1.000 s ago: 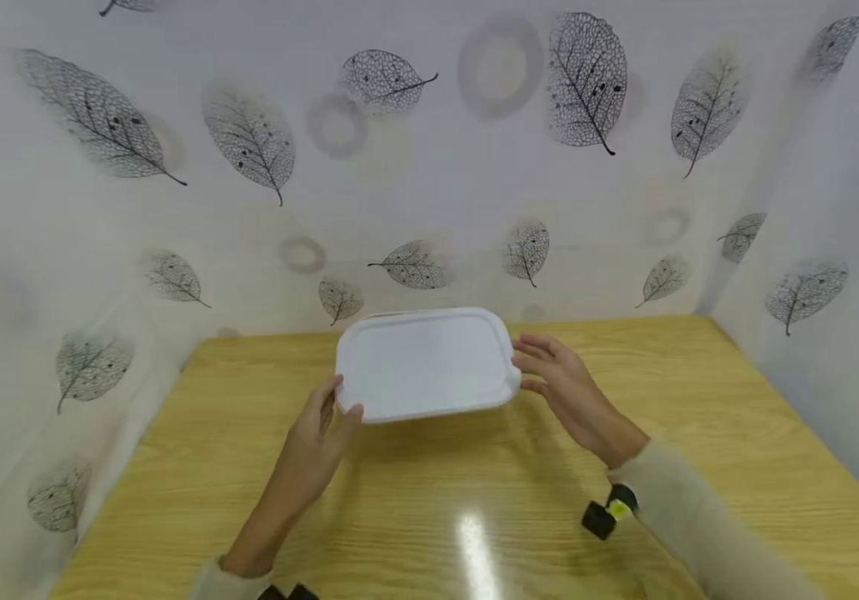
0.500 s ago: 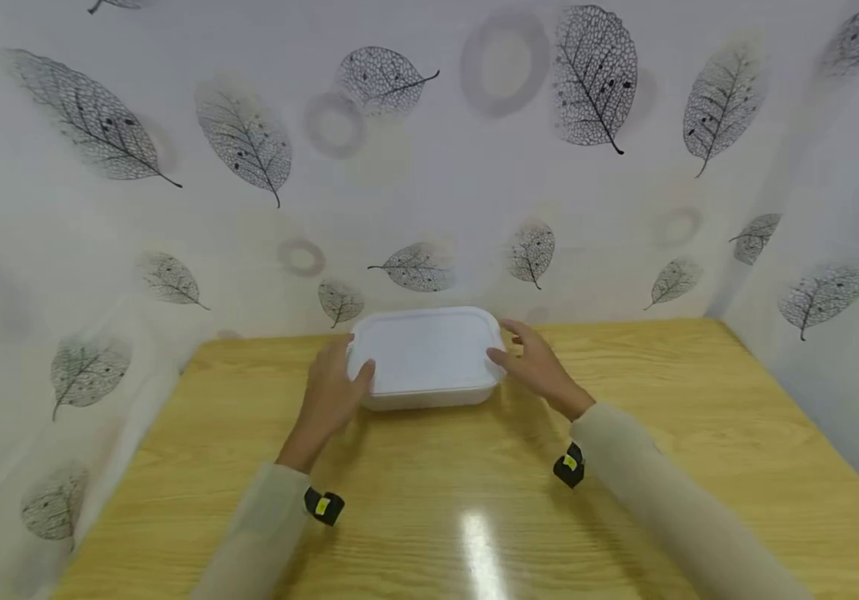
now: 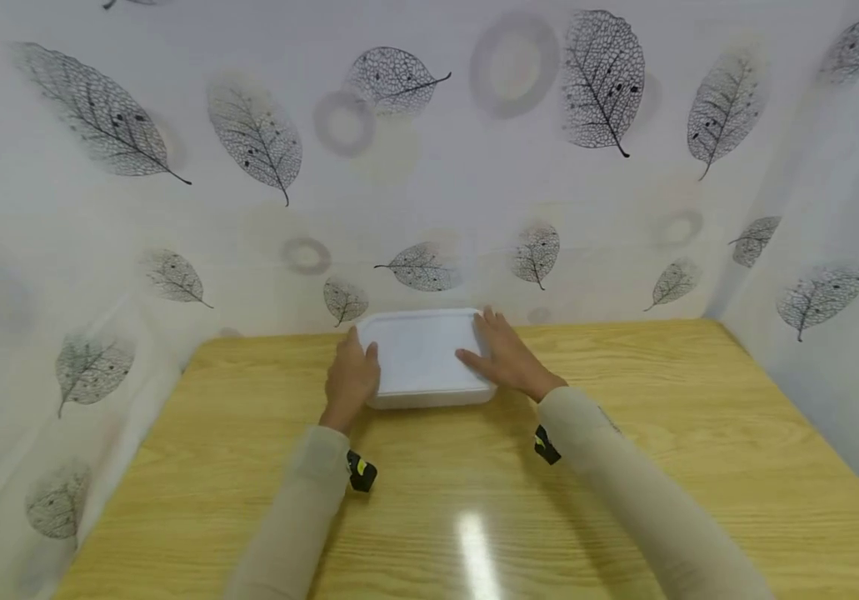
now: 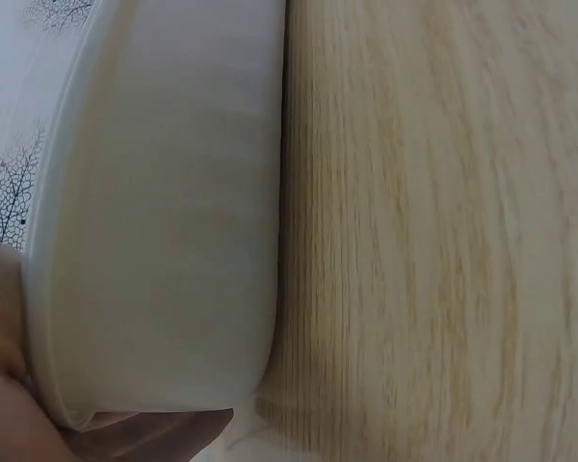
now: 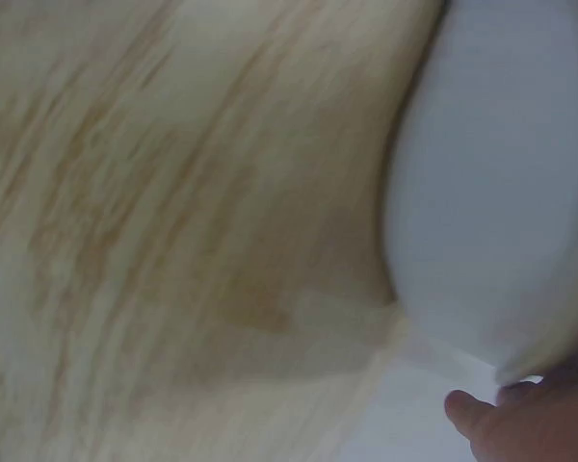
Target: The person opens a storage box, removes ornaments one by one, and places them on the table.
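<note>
A white rectangular food container with a flat white lid stands upright on the wooden table, near its back edge. My left hand grips its left end, thumb over the lid's edge and the other fingers down along the side. In the left wrist view those fingers show past the end wall of the container, below the rim. My right hand rests on the lid's right part with its fingers and thumb spread. Some right fingertips appear beyond the container's corner in the right wrist view.
The wood-grain table runs up to a pale leaf-printed curtain close behind the container. That curtain also hangs along the left and right sides. A black wrist device sits on the left wrist, another on the right.
The container, first tilted up with its lid facing me, now sits flat on the table. My right hand has moved from its right end onto the lid, and my left hand slid further along the left end.
</note>
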`<state>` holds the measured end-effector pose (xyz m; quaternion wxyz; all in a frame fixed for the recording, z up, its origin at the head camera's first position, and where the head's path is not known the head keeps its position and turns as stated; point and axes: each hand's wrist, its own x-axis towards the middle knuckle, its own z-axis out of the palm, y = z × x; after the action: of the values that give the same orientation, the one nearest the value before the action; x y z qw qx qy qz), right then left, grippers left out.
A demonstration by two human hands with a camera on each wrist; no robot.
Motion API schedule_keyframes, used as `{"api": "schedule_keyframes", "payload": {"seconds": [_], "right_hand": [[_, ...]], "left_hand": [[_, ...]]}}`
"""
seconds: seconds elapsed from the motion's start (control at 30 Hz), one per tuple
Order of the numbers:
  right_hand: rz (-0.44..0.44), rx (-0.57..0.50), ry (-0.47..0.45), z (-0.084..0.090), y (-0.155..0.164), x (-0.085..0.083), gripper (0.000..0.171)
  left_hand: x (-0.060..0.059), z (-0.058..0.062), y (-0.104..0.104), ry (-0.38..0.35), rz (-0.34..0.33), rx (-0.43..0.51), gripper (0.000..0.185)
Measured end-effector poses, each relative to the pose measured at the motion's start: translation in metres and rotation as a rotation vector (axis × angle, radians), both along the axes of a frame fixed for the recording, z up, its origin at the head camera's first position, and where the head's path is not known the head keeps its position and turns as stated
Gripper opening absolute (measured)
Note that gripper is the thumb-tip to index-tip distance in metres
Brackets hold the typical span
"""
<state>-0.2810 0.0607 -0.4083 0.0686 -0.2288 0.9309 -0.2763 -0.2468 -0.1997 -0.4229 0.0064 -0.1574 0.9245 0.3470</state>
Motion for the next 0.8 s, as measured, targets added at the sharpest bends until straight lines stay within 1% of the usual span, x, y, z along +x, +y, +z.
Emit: {"api": "schedule_keyframes", "payload": {"seconds": [0.03, 0.1, 0.13, 0.2, 0.23, 0.3, 0.33, 0.4, 0.43, 0.5, 0.57, 0.6, 0.67, 0.8], "right_hand": [[0.022, 0.048, 0.032, -0.003, 0.0, -0.002, 0.081], [0.054, 0.112, 0.071, -0.009, 0.001, -0.005, 0.079], [0.063, 0.135, 0.086, -0.011, 0.003, -0.005, 0.079], [0.07, 0.159, 0.105, -0.013, 0.006, -0.004, 0.078], [0.072, 0.162, 0.11, -0.013, 0.008, -0.004, 0.077], [0.07, 0.153, 0.113, -0.014, 0.01, -0.003, 0.076], [0.07, 0.142, 0.114, -0.012, 0.015, -0.004, 0.075], [0.076, 0.126, 0.132, -0.011, 0.02, -0.006, 0.074], [0.081, 0.125, 0.136, -0.011, 0.021, -0.007, 0.074], [0.097, 0.108, 0.138, -0.011, 0.02, -0.008, 0.074], [0.107, 0.098, 0.141, -0.013, 0.017, -0.008, 0.074], [0.11, 0.098, 0.138, -0.014, 0.016, -0.007, 0.074], [0.104, 0.098, 0.136, -0.015, 0.014, -0.006, 0.074], [0.085, 0.125, 0.137, -0.02, 0.014, -0.006, 0.074]], "left_hand": [[0.0, 0.0, 0.002, -0.008, -0.003, -0.02, 0.062], [0.001, 0.001, 0.006, -0.014, -0.011, -0.056, 0.061], [0.001, 0.002, 0.007, -0.006, -0.024, -0.084, 0.061], [0.002, 0.005, 0.009, 0.031, -0.069, -0.175, 0.06], [0.002, 0.007, 0.01, 0.067, -0.104, -0.239, 0.057], [0.001, 0.01, 0.011, 0.147, -0.199, -0.388, 0.055], [-0.001, 0.01, 0.016, 0.184, -0.243, -0.45, 0.054], [-0.003, 0.011, 0.024, 0.208, -0.328, -0.518, 0.057], [-0.004, 0.011, 0.026, 0.197, -0.366, -0.526, 0.061], [-0.004, 0.009, 0.029, 0.132, -0.411, -0.506, 0.069], [-0.003, 0.008, 0.028, 0.065, -0.422, -0.483, 0.074], [-0.003, 0.008, 0.027, 0.049, -0.426, -0.484, 0.075], [-0.002, 0.008, 0.025, 0.039, -0.436, -0.485, 0.075], [-0.003, 0.005, 0.024, 0.061, -0.453, -0.497, 0.076]]}}
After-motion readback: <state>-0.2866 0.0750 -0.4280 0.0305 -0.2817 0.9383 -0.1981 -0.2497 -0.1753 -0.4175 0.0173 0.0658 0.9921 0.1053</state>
